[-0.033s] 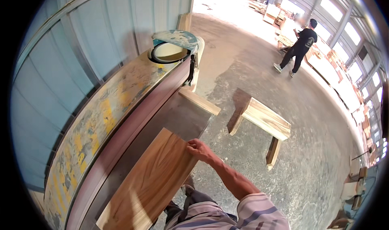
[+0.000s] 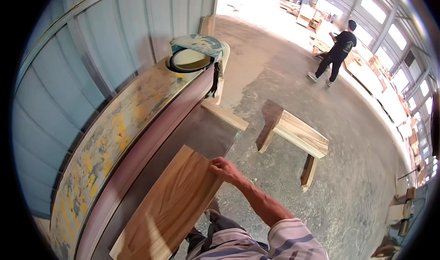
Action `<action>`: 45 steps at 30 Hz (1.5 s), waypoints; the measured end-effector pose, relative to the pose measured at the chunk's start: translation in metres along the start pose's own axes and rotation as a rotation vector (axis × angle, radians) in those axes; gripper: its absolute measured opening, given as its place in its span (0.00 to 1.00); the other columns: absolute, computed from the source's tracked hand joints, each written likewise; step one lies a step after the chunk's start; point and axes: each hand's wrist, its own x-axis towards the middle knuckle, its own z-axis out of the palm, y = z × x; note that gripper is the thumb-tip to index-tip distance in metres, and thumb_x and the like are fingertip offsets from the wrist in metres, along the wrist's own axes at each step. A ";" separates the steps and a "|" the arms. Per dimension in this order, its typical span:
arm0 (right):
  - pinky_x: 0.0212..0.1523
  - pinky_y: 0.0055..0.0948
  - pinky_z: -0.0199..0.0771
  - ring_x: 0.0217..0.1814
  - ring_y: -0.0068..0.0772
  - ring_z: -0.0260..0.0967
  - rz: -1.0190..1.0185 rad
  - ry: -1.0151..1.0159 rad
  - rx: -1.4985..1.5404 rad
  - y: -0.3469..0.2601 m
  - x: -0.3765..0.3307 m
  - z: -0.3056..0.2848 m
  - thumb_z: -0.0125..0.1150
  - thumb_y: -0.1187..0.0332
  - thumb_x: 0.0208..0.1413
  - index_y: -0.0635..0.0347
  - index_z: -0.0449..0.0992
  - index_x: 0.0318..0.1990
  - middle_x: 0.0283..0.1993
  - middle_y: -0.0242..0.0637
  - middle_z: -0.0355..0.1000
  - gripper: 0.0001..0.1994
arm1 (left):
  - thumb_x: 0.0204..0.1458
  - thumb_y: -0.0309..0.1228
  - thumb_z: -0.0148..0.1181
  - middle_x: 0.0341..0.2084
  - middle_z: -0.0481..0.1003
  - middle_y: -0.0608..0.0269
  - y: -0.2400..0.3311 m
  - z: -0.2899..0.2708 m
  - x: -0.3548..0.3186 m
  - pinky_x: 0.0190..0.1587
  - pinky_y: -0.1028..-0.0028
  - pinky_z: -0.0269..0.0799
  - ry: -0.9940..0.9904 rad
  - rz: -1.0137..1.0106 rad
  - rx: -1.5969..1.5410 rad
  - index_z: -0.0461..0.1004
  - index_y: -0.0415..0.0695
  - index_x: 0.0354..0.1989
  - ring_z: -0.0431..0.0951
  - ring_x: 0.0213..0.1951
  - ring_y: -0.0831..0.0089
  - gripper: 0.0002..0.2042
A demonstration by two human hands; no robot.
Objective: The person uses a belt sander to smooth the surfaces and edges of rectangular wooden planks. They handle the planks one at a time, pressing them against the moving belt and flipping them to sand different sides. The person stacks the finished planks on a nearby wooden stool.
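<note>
I had a brown board (image 2: 169,200) on the dark metal table (image 2: 201,131), a pale strip (image 2: 224,114) across its far end; the floor (image 2: 357,191) bore a legged wooden piece (image 2: 300,134)

No readable text, label, number or sign found. Far beyond the wooden board (image 2: 167,200) and to its right, a standing person (image 2: 335,61) wears a black shirt (image 2: 341,40) with a pale print (image 2: 349,45) on its back — too small and blurred to tell lettering from picture. Left of the board, the machine (image 2: 81,166) carries worn yellow patches (image 2: 121,134) — no characters discernible in them.
</note>
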 end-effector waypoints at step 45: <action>0.40 0.25 0.68 0.35 0.27 0.68 -0.388 0.617 0.164 0.008 0.070 0.106 0.59 0.67 0.56 0.64 0.76 0.39 0.33 0.38 0.73 0.09 | 0.49 0.39 0.62 0.40 0.71 0.60 0.092 0.027 -0.068 0.23 0.81 0.67 -0.037 -0.310 -0.733 0.48 0.50 0.60 0.75 0.35 0.72 0.34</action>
